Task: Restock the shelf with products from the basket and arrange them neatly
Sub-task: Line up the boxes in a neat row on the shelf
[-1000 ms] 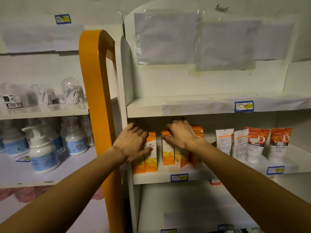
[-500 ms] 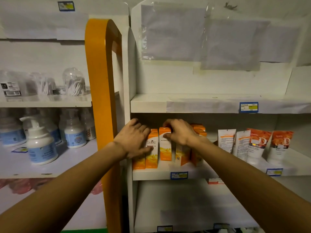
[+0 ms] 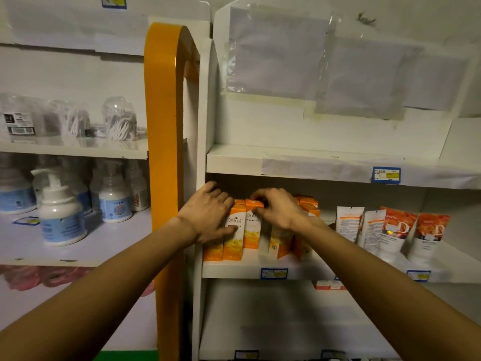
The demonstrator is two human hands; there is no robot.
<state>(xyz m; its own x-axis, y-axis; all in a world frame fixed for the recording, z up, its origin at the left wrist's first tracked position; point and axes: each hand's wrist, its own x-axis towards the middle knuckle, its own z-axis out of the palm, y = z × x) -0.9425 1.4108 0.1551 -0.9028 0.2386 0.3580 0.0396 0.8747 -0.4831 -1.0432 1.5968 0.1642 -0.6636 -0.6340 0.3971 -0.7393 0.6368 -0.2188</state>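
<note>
Several upright orange-and-white boxes [image 3: 233,246] stand in a row at the left end of the middle white shelf [image 3: 307,269]. My left hand [image 3: 208,212] covers the leftmost boxes, fingers over their tops and thumb lying across a box front. My right hand [image 3: 279,208] is just to the right, its curled fingertips pinching the top of the neighbouring orange box [image 3: 252,230]. Further boxes behind my right wrist lean and are partly hidden. The basket is out of view.
Orange-and-white tubes [image 3: 395,230] stand further right on the same shelf. An orange post [image 3: 164,126] divides this unit from the left shelves, which hold white pump bottles [image 3: 61,217] and clear cotton-swab packs [image 3: 119,121]. The shelf above [image 3: 299,165] shows only a price tag.
My right hand has slid left along the box tops and curled onto a box beside my left hand. The boxes now stand closer together. The camera has moved closer.
</note>
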